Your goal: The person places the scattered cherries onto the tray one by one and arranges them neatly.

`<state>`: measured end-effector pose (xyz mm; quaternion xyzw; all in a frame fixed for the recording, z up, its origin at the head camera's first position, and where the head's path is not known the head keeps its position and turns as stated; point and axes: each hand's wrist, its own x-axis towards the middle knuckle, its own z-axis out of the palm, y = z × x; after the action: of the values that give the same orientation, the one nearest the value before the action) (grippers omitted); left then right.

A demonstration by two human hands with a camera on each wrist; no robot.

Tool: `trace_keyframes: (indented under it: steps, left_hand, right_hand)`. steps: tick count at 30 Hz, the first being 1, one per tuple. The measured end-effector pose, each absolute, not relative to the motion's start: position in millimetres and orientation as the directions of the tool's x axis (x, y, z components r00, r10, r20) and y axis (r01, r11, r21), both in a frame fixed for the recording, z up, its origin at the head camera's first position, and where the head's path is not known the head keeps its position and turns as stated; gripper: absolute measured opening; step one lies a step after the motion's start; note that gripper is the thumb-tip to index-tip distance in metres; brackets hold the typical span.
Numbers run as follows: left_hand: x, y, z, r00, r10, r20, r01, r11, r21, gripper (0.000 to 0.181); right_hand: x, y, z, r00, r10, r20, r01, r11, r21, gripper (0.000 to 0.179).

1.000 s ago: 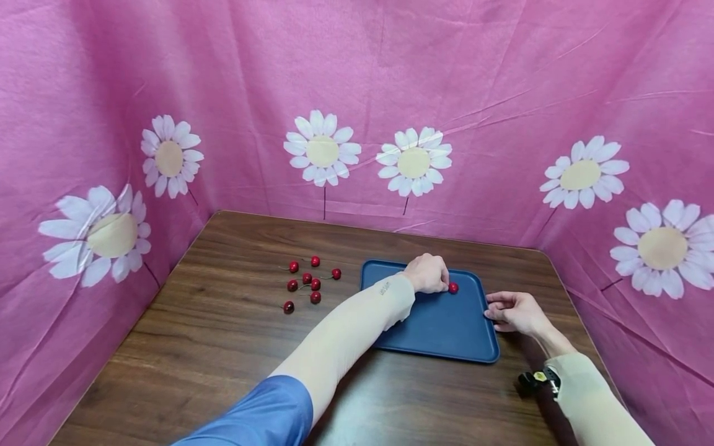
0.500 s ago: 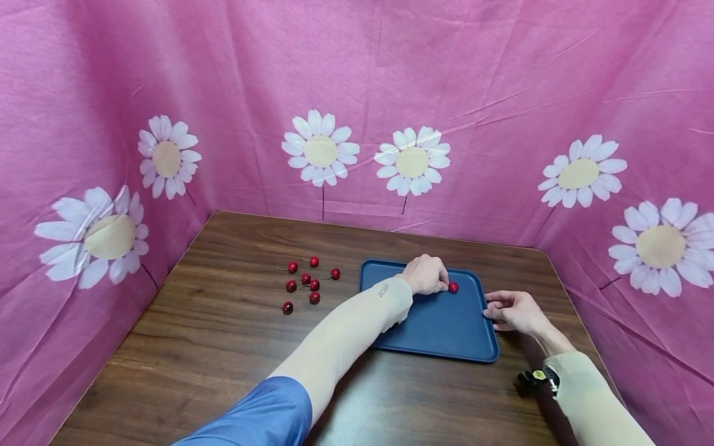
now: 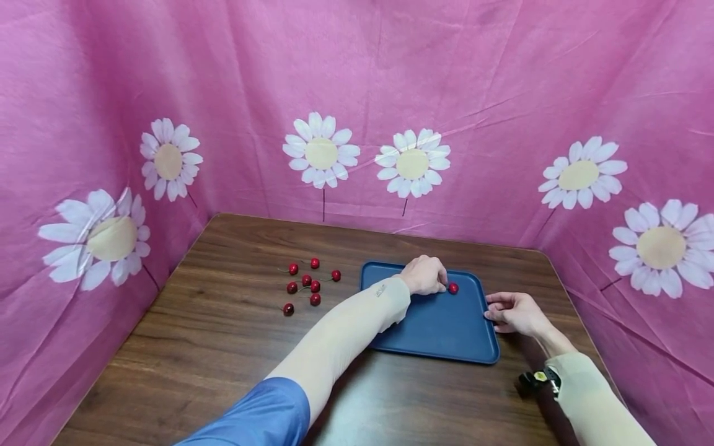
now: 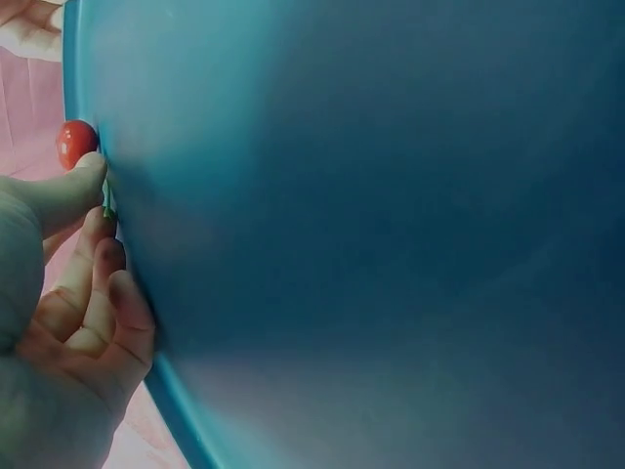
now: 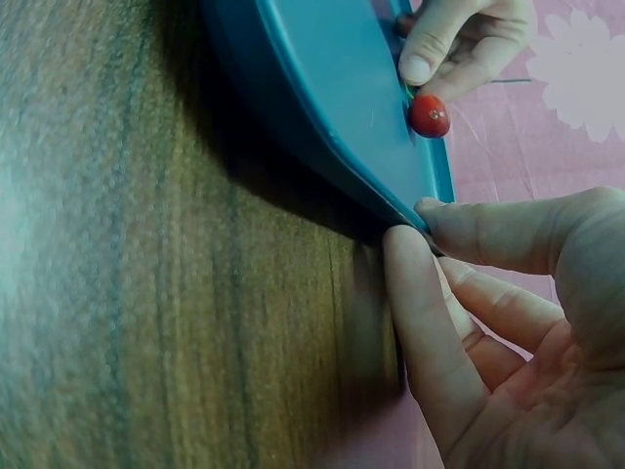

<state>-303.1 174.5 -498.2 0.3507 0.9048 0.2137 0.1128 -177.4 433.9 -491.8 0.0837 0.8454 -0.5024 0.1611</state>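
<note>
A red cherry (image 3: pixel 453 288) lies at the far right of the blue tray (image 3: pixel 440 328). My left hand (image 3: pixel 425 275) reaches over the tray, its thumb and fingers at the cherry's thin green stem (image 4: pixel 107 195). In the left wrist view the stem shows by the thumb tip; the exact pinch is partly hidden. At the tray's right side my right hand (image 3: pixel 515 313) grips the edge, thumb on the rim and index finger below it, as the right wrist view shows. More red cherries (image 3: pixel 307 280), several with stems, lie loose on the table left of the tray.
The brown wooden table (image 3: pixel 223 347) carries everything. A pink cloth (image 3: pixel 474 74) with white daisies encloses its back and sides. My left forearm (image 3: pixel 340 334) crosses the tray's left part. A dark wrist device (image 3: pixel 538 379) sits on my right wrist.
My left fingertips have drawn slightly left, leaving a small gap to the cherry's body. The cherry, the tray and my right hand have kept their places.
</note>
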Motion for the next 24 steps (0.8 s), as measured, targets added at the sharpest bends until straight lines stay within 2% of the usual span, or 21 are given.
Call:
trace_keyframes:
  steps: [14,24]
  left_hand:
    - [-295.0,150.4,-485.2,-0.709,0.703,-0.063,0.578,0.629,0.520,0.025]
    - [-283.7,120.8,-470.9,-0.624,0.781,-0.021,0.633,0.522,0.572,0.032]
  right_hand:
    - [-173.4,437.2,-494.0,-0.940,-0.040,-0.339,0.278,0.488,-0.828,0.058]
    - [-176.3,437.8,-495.4,-0.943,-0.063,-0.328,0.253,0.505,-0.825,0.062]
